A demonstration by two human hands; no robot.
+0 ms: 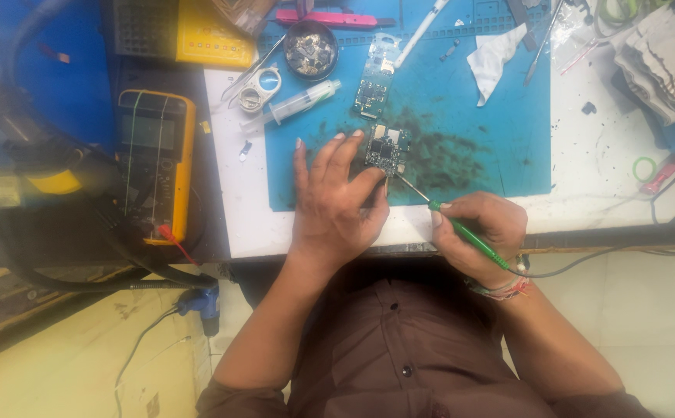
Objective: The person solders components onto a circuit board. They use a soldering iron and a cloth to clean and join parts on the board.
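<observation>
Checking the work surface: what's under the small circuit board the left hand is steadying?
The circuit board lies on a blue mat smeared with dark residue. The left hand pins its near edge; the right hand holds a green-handled tool to it. The mat directly beneath is covered.

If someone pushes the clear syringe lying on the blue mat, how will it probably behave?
The syringe has a round barrel and lies flat, half across the edge of the blue mat, so it would probably roll sideways. It looks like thin plastic, so likely light and stiff. The pale paste inside may ooze out if the plunger is pressed.
</observation>
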